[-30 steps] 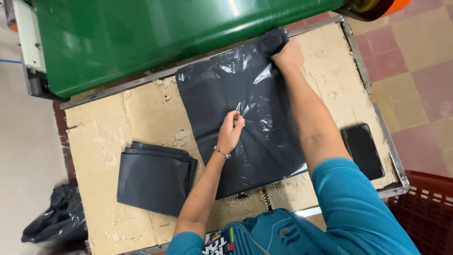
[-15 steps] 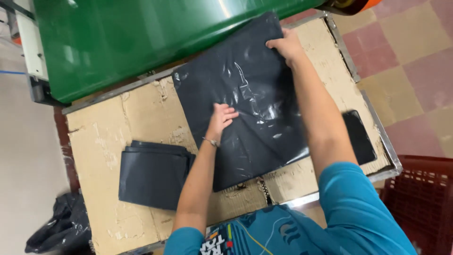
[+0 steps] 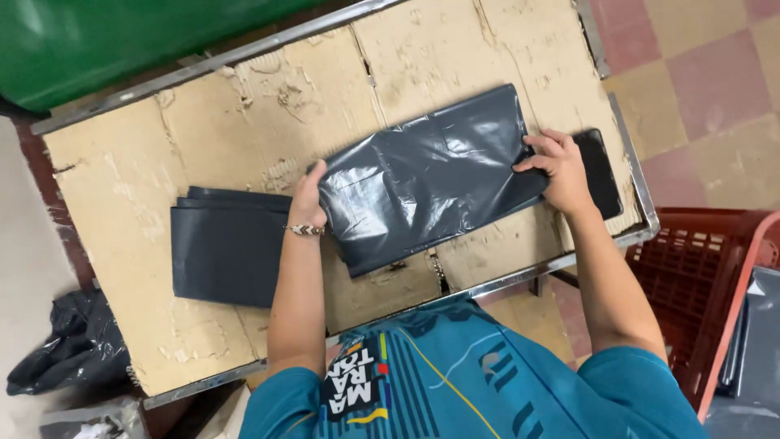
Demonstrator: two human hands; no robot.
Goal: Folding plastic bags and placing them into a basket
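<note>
Folded over since the earlier frames, the dark plastic bag (image 3: 431, 175) now lies as a narrower band across mid-frame on the cardboard-covered table (image 3: 122, 171). Fingers of the right hand (image 3: 561, 171) curl over its right edge, pressing it flat; the left hand (image 3: 309, 199) lies with fingers together on its left end. Folding seems midway: another fold likely needs both edges held aligned. Finished folded bags (image 3: 223, 252) sit left; a black phone (image 3: 601, 171) lies right.
</note>
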